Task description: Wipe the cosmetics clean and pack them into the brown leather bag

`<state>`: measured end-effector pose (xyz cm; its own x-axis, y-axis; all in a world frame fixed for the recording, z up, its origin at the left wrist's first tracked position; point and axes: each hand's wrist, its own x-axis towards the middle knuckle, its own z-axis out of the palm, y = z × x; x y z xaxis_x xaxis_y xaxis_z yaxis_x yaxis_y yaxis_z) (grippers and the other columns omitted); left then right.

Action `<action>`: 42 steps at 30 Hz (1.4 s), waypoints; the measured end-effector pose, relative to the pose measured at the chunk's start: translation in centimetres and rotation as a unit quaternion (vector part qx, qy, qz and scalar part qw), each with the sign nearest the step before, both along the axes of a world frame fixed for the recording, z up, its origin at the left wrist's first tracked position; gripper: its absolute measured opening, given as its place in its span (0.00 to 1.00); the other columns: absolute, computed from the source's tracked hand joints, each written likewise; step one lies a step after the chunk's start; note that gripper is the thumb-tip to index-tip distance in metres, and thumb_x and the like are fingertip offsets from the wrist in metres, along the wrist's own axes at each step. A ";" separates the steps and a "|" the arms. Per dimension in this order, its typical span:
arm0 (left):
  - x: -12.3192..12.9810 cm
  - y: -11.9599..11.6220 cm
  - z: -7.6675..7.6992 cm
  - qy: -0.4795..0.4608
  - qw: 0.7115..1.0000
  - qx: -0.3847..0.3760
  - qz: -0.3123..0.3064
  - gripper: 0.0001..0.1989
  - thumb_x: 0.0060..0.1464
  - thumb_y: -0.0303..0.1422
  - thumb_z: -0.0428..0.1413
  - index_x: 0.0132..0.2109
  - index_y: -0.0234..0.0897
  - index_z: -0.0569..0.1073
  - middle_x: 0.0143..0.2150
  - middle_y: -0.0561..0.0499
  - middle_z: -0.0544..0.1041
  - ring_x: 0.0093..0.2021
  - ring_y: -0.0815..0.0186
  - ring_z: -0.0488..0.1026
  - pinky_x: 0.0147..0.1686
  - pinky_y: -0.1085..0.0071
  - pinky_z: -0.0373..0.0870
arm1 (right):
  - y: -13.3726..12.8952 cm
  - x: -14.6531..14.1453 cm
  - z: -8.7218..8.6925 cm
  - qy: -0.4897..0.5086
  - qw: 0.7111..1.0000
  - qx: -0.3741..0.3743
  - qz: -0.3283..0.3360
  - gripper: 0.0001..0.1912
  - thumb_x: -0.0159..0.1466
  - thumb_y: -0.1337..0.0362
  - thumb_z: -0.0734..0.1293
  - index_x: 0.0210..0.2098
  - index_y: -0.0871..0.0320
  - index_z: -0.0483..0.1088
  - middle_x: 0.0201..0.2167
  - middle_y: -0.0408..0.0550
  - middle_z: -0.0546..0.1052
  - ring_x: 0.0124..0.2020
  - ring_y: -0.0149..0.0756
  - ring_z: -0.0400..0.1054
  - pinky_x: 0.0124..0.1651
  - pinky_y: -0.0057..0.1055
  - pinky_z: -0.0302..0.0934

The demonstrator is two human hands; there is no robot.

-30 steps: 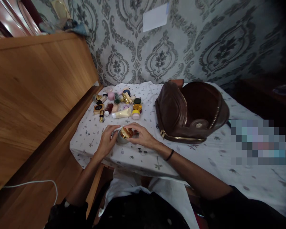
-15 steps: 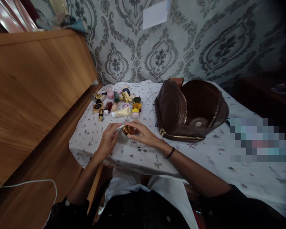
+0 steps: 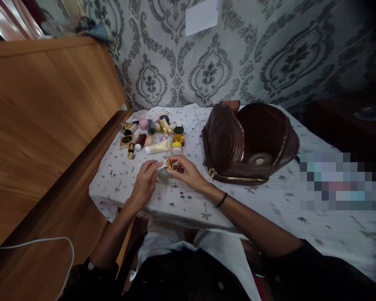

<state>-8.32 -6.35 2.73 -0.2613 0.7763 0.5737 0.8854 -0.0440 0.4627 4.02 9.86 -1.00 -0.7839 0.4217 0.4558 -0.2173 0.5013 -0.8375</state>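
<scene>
Gold item (image 3: 168, 164), small and shiny, is held between the two hands above the near part of a printed white cloth (image 3: 109, 188), its exact kind too small to be told. At the far left, a wooden panel (image 3: 53, 96) is seen, with a white cable (image 3: 50, 238) curved below it. On the left of the cloth, a square compact box (image 3: 127, 141) is set just behind a small black-and-gold bottle (image 3: 130, 151), and beside them a dark red tube with a white cap (image 3: 140, 142) is laid. Nearer the edge, the left hand (image 3: 144, 182) is held with thumb and fingers nearly together, and a white wipe (image 3: 160, 166) is pinched in their tips, right against the gold item. Behind the wipe, a cream tube (image 3: 158, 146) is laid flat, and next to it a yellow-lidded jar (image 3: 176, 147) is stood upright. By the right hand (image 3: 188, 172) the gold item is gripped, thumb and forefinger being parted only by its width (the other fingers are partly hidden). A dark band (image 3: 222, 200) is worn on that wrist. Farther right, a brown bag (image 3: 224, 146) is placed on the cloth, its zipped top spread wide.
</scene>
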 end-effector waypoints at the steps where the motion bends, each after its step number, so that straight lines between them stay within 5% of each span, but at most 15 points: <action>1: 0.0 0.1 -0.1 0.004 1.000 0.002 0.001 0.16 0.63 0.24 0.48 0.54 0.40 0.73 0.52 0.45 0.73 0.55 0.61 0.70 0.55 0.61 0.69 | 0.0 -0.1 -0.1 0.003 1.000 -0.007 -0.002 0.23 0.62 0.52 0.69 0.53 0.55 0.69 0.45 0.51 0.73 0.41 0.39 0.69 0.41 0.34 0.66; 6: -0.2 0.5 0.0 0.002 1.000 0.000 -0.002 0.17 0.63 0.24 0.48 0.54 0.40 0.74 0.52 0.45 0.73 0.54 0.60 0.70 0.55 0.61 0.69 | 0.5 0.2 0.0 -0.018 0.998 -0.042 0.048 0.30 0.60 0.52 0.71 0.59 0.55 0.65 0.48 0.51 0.72 0.38 0.36 0.69 0.40 0.33 0.66; 11: -0.5 0.7 0.2 0.001 1.000 0.000 -0.006 0.17 0.63 0.23 0.48 0.53 0.39 0.74 0.50 0.46 0.73 0.53 0.61 0.71 0.53 0.63 0.70 | 1.4 0.8 0.4 -0.020 0.992 -0.038 0.123 0.30 0.62 0.53 0.70 0.61 0.52 0.65 0.57 0.53 0.69 0.47 0.39 0.68 0.48 0.36 0.66; 20: -0.4 0.9 -0.4 0.033 0.999 0.007 -0.016 0.17 0.64 0.23 0.47 0.54 0.40 0.74 0.51 0.44 0.72 0.53 0.61 0.70 0.53 0.61 0.69 | 1.5 0.3 -0.4 -0.059 0.995 -0.073 0.037 0.29 0.60 0.52 0.71 0.57 0.55 0.65 0.39 0.45 0.73 0.27 0.28 0.64 0.29 0.26 0.60; 23: -0.5 1.0 -0.5 0.041 0.999 0.007 -0.017 0.18 0.64 0.23 0.46 0.55 0.41 0.73 0.51 0.45 0.72 0.54 0.61 0.69 0.54 0.61 0.69 | 1.7 0.1 -0.9 -0.053 0.997 -0.059 0.024 0.28 0.60 0.51 0.71 0.56 0.55 0.65 0.37 0.44 0.72 0.30 0.31 0.66 0.32 0.28 0.62; 27: -0.8 1.3 -0.5 0.044 0.999 0.002 -0.017 0.18 0.64 0.23 0.46 0.55 0.41 0.73 0.51 0.45 0.72 0.54 0.62 0.70 0.54 0.61 0.70 | 2.0 0.2 -1.0 -0.008 0.996 -0.064 0.060 0.34 0.58 0.52 0.73 0.60 0.53 0.62 0.51 0.51 0.69 0.37 0.33 0.68 0.40 0.31 0.67; 31: -1.0 1.6 -0.5 0.041 0.999 0.006 -0.018 0.18 0.63 0.23 0.47 0.54 0.41 0.74 0.51 0.45 0.72 0.54 0.61 0.70 0.55 0.60 0.69 | 2.1 0.5 -0.8 -0.019 0.993 -0.069 0.093 0.36 0.62 0.55 0.70 0.66 0.49 0.57 0.54 0.51 0.68 0.34 0.30 0.67 0.37 0.29 0.66; 39: -0.8 1.5 -1.1 0.061 0.998 -0.007 -0.020 0.19 0.63 0.22 0.45 0.55 0.39 0.73 0.53 0.43 0.72 0.54 0.60 0.68 0.55 0.58 0.69 | 2.2 0.3 -1.0 -0.058 0.998 -0.033 0.000 0.28 0.62 0.54 0.70 0.58 0.55 0.64 0.33 0.42 0.70 0.27 0.30 0.62 0.31 0.27 0.61; 42: -0.7 1.6 -1.0 0.055 0.998 -0.008 -0.025 0.19 0.63 0.22 0.45 0.55 0.39 0.73 0.53 0.44 0.72 0.54 0.60 0.68 0.55 0.58 0.69 | 2.3 0.3 -1.3 -0.056 0.998 -0.037 0.007 0.32 0.59 0.53 0.72 0.59 0.54 0.63 0.36 0.44 0.70 0.29 0.31 0.65 0.32 0.29 0.63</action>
<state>-9.04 -4.75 1.72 -0.1587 0.7958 0.5844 0.9279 -0.0820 0.3636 4.27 12.16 -2.31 -0.8347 0.4392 0.3323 -0.1268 0.4340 -0.8920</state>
